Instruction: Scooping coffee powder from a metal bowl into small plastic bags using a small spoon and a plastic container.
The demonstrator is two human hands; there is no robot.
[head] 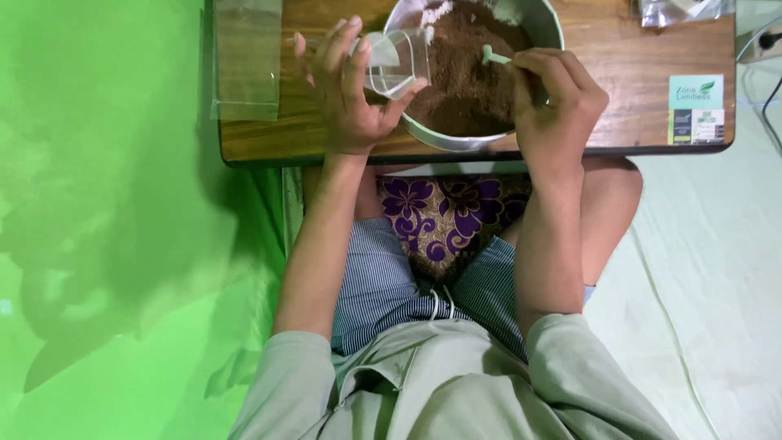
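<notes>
My left hand (346, 90) holds a small clear plastic bag (397, 63) with its mouth held over the near-left edge of a metal bowl (544, 20). The bowl is filled with brown powder (468, 73) and sits on a low wooden table (627, 73). My right hand (558, 102) grips a pale green spoon (492, 57) by its handle, its bowl end resting on the powder near the bag's mouth. Most of the handle is hidden in my fist.
A flat stack of clear plastic bags (247, 57) lies on the table's left end. Printed labels (696, 110) lie at the right end, and another clear packet (680, 10) at the back right. A green cloth (106, 244) covers the floor on the left; cables (762, 61) run at the far right.
</notes>
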